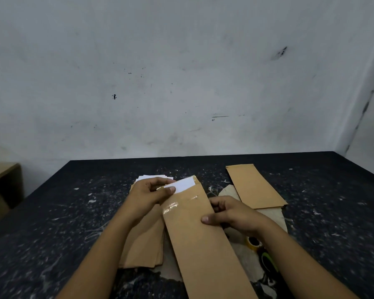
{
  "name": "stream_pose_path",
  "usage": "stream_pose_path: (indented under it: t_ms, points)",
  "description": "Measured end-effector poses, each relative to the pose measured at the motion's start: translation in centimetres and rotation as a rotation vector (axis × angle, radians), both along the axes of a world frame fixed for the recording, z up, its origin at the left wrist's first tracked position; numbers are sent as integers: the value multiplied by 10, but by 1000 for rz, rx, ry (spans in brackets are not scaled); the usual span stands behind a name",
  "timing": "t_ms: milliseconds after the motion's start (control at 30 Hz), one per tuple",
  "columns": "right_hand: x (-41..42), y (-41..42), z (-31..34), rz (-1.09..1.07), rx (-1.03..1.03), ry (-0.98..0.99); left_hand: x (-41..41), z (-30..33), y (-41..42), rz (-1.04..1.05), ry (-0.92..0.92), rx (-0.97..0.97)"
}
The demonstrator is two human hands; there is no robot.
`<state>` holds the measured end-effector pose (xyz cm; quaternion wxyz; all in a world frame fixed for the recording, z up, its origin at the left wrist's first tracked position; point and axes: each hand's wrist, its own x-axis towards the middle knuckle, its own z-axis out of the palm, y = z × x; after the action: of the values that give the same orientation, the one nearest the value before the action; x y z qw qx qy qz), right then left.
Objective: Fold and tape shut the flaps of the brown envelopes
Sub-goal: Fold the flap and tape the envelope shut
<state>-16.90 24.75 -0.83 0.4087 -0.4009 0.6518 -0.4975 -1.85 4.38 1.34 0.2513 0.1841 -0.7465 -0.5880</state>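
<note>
I hold a long brown envelope (pixel 201 240) slanted above the dark table (pixel 73 212). White paper (pixel 183 184) sticks out of its open top, and bits of clear tape shine on its face. My left hand (pixel 148 196) pinches the white paper at the envelope's mouth. My right hand (pixel 229 214) grips the envelope's right edge, thumb on top. A stack of brown envelopes (pixel 145 240) lies under my left arm. Another brown envelope pile (pixel 255 185) lies at the back right. A roll of clear tape (pixel 254 242) shows below my right wrist.
White sheets (pixel 151 178) lie behind my left hand. A crumpled beige paper (pixel 272 216) is spread under the right pile. A black and green object (pixel 268 262) lies near the tape. A wooden shelf (pixel 2 184) stands at the left. A wall rises behind the table.
</note>
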Motion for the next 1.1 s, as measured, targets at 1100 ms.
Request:
stream_pose_path:
  t_ms: [1100]
  points:
    - [-6,5,1,155,136,100,6,2,-4,-272,-188,-94]
